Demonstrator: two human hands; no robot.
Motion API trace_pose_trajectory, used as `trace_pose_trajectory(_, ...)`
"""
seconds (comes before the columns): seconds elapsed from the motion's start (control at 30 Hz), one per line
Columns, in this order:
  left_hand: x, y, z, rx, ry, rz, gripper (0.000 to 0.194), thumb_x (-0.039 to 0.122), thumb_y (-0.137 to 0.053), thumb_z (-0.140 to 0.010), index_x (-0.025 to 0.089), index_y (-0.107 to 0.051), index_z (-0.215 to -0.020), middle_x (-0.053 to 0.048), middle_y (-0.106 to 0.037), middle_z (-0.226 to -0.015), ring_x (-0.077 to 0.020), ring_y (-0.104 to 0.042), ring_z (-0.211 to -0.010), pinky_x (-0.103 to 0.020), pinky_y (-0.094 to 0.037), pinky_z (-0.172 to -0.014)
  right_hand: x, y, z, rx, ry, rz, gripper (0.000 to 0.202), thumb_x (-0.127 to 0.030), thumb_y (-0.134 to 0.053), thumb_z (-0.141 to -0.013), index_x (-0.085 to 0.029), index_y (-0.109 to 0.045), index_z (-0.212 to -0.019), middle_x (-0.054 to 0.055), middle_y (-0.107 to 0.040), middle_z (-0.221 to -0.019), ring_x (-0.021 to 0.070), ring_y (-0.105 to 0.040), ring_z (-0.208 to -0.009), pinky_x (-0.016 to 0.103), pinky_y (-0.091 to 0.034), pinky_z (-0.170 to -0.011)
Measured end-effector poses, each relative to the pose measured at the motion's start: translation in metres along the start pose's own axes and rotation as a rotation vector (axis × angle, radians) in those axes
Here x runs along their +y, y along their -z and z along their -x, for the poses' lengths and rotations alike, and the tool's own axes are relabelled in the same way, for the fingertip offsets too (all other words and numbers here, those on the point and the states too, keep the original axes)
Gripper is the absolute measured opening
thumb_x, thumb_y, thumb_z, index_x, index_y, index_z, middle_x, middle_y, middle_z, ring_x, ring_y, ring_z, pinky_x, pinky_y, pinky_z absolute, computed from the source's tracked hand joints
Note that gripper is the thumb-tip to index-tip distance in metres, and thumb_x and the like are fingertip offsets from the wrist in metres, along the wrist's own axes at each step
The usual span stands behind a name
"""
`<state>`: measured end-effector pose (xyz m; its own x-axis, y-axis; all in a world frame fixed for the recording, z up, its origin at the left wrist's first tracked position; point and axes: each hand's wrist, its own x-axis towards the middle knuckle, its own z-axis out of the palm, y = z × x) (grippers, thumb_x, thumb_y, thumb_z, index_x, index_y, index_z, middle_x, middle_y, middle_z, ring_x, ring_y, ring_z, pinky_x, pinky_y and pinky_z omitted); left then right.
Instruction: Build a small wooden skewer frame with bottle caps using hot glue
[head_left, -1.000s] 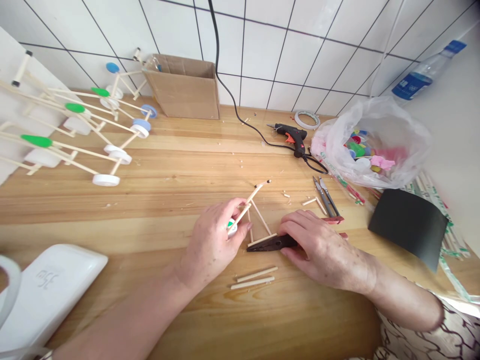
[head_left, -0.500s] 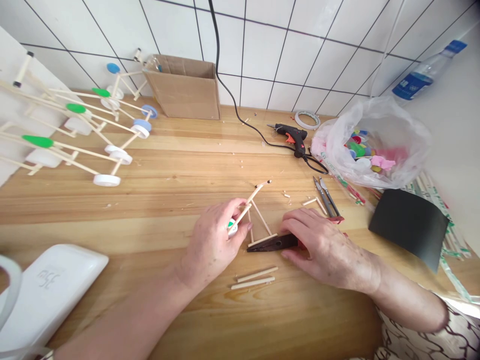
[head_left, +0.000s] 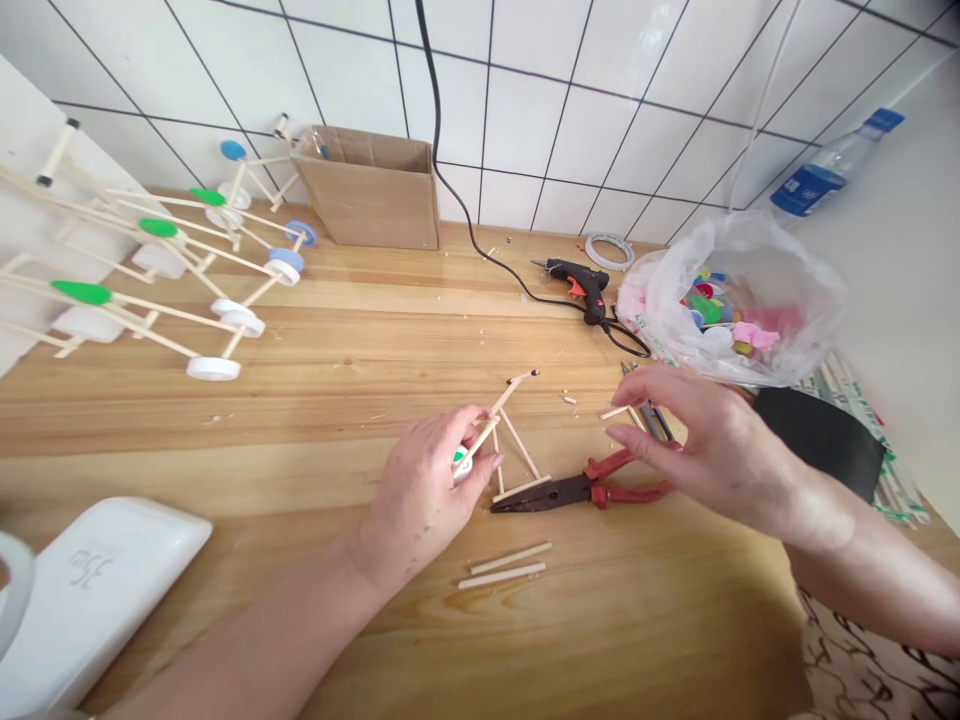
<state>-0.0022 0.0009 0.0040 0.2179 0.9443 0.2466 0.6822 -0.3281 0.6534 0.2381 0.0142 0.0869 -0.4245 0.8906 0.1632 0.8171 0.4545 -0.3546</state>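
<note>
- We find the left hand (head_left: 420, 480) closed on the pale wooden stick frame (head_left: 520, 443), around its upper part; the frame stands at centre, its lower bar against the black-jawed, red-handled pliers (head_left: 574, 490).
- We find the right hand (head_left: 720, 450) empty, thumb and fingers wide apart, over the handles; we cannot tell whether it touches them.
- We advise a light pinch by the left, since thin joints may snap or twist under pressure.
- We advise keeping the lower bar flush along the pliers, unshifted.
- We advise that the right pass clear of the grey metal snips (head_left: 655, 420) below it and the black glue gun (head_left: 589, 285) at far right.
</note>
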Motion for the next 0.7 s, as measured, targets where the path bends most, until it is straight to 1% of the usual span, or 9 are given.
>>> trace_pose_trajectory(0.07,0.0,0.0,0.0,-0.005,0.001,0.001,0.027,0.019,-0.061,-0.078,0.022,-0.054,-0.104,0.0,-0.067,-0.079,-0.0181,-0.064,-0.077,-0.031,-0.049,-0.074,0.008,0.008,-0.013,0.016,-0.043,0.059,0.011,-0.03,-0.056,-0.083,-0.02,-0.057,-0.085,0.005,-0.066,-0.082,0.0199,-0.062,-0.076,0.033,-0.05,-0.067)
trace_pose_trajectory(0.13,0.0,0.0,-0.001,-0.01,0.006,0.003,0.027,0.019,-0.061,-0.078,0.023,-0.054,-0.104,0.001,-0.066,-0.078,-0.0181,-0.064,-0.077,-0.031,-0.049,-0.073,0.016,0.014,-0.029,-0.01,-0.092,0.12,0.016,-0.035,-0.057,-0.082,-0.02,-0.059,-0.086,0.005,-0.067,-0.083,0.0201,-0.061,-0.073,0.031,-0.048,-0.062)
trace_pose_trajectory(0.27,0.0,0.0,-0.001,-0.017,0.012,0.016,0.028,0.019,-0.061,-0.077,0.023,-0.055,-0.104,0.001,-0.066,-0.077,-0.0178,-0.064,-0.075,-0.031,-0.049,-0.072,0.037,0.015,-0.07,-0.06,-0.17,0.231,0.019,-0.036,-0.055,-0.081,-0.019,-0.061,-0.085,0.005,-0.066,-0.079,0.0199,-0.059,-0.07,0.031,-0.044,-0.062)
trace_pose_trajectory(0.37,-0.001,0.0,-0.001,-0.021,0.016,0.027,0.028,0.02,-0.06,-0.077,0.023,-0.055,-0.105,0.001,-0.066,-0.078,-0.0182,-0.063,-0.076,-0.032,-0.049,-0.073,0.055,0.006,-0.103,-0.075,-0.271,0.339,0.02,-0.034,-0.052,-0.082,-0.017,-0.062,-0.081,0.006,-0.064,-0.073,0.0207,-0.058,-0.068,0.031,-0.042,-0.06)
trace_pose_trajectory(0.47,0.0,0.0,-0.001,-0.025,0.018,0.039,0.028,0.021,-0.059,-0.078,0.023,-0.056,-0.105,0.001,-0.066,-0.078,-0.018,-0.063,-0.076,-0.031,-0.049,-0.073,0.073,-0.007,-0.132,-0.13,-0.392,0.427,0.024,-0.035,-0.05,-0.082,-0.014,-0.062,-0.075,0.009,-0.061,-0.065,0.0241,-0.06,-0.066,0.033,-0.043,-0.057)
trace_pose_trajectory(0.53,0.0,0.001,-0.001,-0.023,0.015,0.043,0.027,0.021,-0.059,-0.078,0.023,-0.056,-0.105,0.0,-0.066,-0.079,-0.018,-0.063,-0.076,-0.031,-0.049,-0.073,0.082,-0.016,-0.145,-0.145,-0.432,0.453,0.025,-0.034,-0.052,-0.081,-0.012,-0.062,-0.077,0.013,-0.063,-0.07,0.0274,-0.063,-0.072,0.034,-0.044,-0.059)
trace_pose_trajectory(0.6,0.0,0.001,-0.001,-0.025,0.016,0.04,0.028,0.022,-0.059,-0.078,0.023,-0.056,-0.106,0.0,-0.066,-0.079,-0.0183,-0.063,-0.077,-0.031,-0.049,-0.074,0.087,-0.024,-0.151,-0.14,-0.465,0.453,0.026,-0.033,-0.057,-0.078,-0.008,-0.062,-0.084,0.017,-0.065,-0.079,0.0292,-0.064,-0.078,0.034,-0.046,-0.06)
trace_pose_trajectory(0.63,-0.001,0.001,-0.001,-0.03,0.019,0.037,0.028,0.022,-0.059,-0.079,0.023,-0.056,-0.106,0.0,-0.067,-0.08,-0.0184,-0.063,-0.078,-0.031,-0.049,-0.074,0.089,-0.026,-0.153,-0.132,-0.487,0.444,0.029,-0.032,-0.059,-0.076,-0.006,-0.061,-0.089,0.019,-0.065,-0.084,0.03,-0.065,-0.081,0.034,-0.047,-0.061)
trace_pose_trajectory(0.7,-0.001,0.0,0.0,-0.04,0.024,0.03,0.028,0.021,-0.059,-0.079,0.023,-0.055,-0.107,0.0,-0.067,-0.081,-0.0185,-0.063,-0.079,-0.032,-0.048,-0.075,0.092,-0.031,-0.154,-0.125,-0.515,0.419,0.039,-0.035,-0.054,-0.079,0.0,-0.059,-0.097,0.021,-0.064,-0.09,0.0315,-0.066,-0.087,0.032,-0.047,-0.064)
